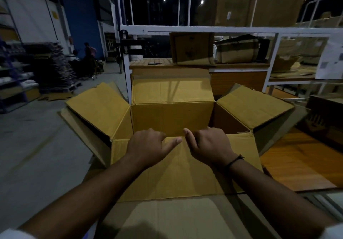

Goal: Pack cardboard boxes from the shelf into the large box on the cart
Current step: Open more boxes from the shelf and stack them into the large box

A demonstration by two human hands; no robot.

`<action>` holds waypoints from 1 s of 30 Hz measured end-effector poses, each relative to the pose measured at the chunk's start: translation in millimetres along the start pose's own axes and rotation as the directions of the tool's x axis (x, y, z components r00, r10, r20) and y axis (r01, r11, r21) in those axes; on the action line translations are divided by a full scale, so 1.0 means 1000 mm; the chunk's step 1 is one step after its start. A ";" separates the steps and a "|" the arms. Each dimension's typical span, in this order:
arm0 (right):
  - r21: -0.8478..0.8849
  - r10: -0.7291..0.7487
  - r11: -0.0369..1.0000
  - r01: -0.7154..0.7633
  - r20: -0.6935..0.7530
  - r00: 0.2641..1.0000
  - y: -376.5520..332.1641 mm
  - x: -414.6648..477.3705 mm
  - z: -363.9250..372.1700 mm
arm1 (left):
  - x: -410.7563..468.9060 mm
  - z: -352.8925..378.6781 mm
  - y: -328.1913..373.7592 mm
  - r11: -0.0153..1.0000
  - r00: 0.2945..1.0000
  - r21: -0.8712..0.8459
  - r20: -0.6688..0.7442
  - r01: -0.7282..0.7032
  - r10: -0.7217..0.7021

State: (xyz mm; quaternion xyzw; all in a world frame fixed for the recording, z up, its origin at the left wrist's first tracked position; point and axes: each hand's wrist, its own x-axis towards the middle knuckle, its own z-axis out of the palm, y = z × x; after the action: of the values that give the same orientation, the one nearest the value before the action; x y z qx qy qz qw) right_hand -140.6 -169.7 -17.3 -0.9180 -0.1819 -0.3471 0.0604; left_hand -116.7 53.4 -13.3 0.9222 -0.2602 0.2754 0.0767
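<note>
Both forearms reach forward from the bottom edge, bare, with a pale sleeve cuff at each lower corner. Left hand (150,145) and right hand (207,144) sit side by side on the near flap (185,173) of the large box (172,119), fingers curled over its upper edge and thumbs pressed on the outer face, so both hands are closed on that flap. A thin dark band (234,161) circles the right wrist.

The large box stands open, its side flaps spread outward and the far flap standing up. What can be seen of its inside is bare cardboard; the bottom is hidden behind the near flap. It rests on the cart's orange wooden deck (297,164).

Just beyond stands the white metal shelf (204,30). On its middle level a small cardboard box (192,48) stands upright, with a crumpled, partly flattened box (237,50) beside it to the right. A much bigger carton (250,8) sits on the top level, bearing a small white label (229,15) too blurred to read. A white sheet of paper (330,58) with printed marks hangs at the right; its text is illegible too. No brand names can be made out anywhere.
</note>
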 end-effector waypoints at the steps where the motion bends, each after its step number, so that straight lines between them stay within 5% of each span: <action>1: 0.002 0.002 1.000 -0.002 -0.004 1.000 0.000 0.000 -0.001 | 0.000 0.000 0.000 1.000 1.000 0.003 0.008 0.009 -0.009; 5: 0.031 0.127 0.991 -0.133 0.156 0.980 0.001 0.005 0.000 | 0.005 -0.001 -0.007 0.994 0.989 -0.055 0.117 0.093 -0.086; 9: 0.043 0.313 0.935 -0.353 0.374 0.873 0.021 0.012 -0.013 | 0.012 -0.012 -0.035 0.979 0.955 -0.062 0.241 0.195 -0.175; 12: -0.147 0.431 0.902 -0.405 0.327 0.841 0.049 0.012 -0.020 | 0.014 -0.015 -0.059 0.968 0.943 0.063 0.218 0.243 -0.251; 15: -0.349 0.626 0.772 -0.530 0.277 0.729 0.062 0.015 -0.022 | 0.012 -0.012 -0.060 0.956 0.928 0.101 0.231 0.274 -0.291; 23: -0.410 0.776 0.630 -0.659 0.345 0.528 0.077 0.026 -0.020 | 0.012 -0.003 -0.063 0.949 0.899 0.112 0.306 0.294 -0.314; 30: -0.359 0.682 0.731 -0.580 0.391 0.618 0.068 0.034 -0.021 | 0.030 -0.010 -0.057 0.942 0.866 0.084 0.375 0.325 -0.332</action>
State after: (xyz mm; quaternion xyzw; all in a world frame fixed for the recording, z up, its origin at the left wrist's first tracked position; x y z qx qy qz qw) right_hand -104.6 -227.7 21.4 -0.9804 0.1801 -0.0702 0.0389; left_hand -70.2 91.2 11.5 0.9895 -0.1071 0.0747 0.0614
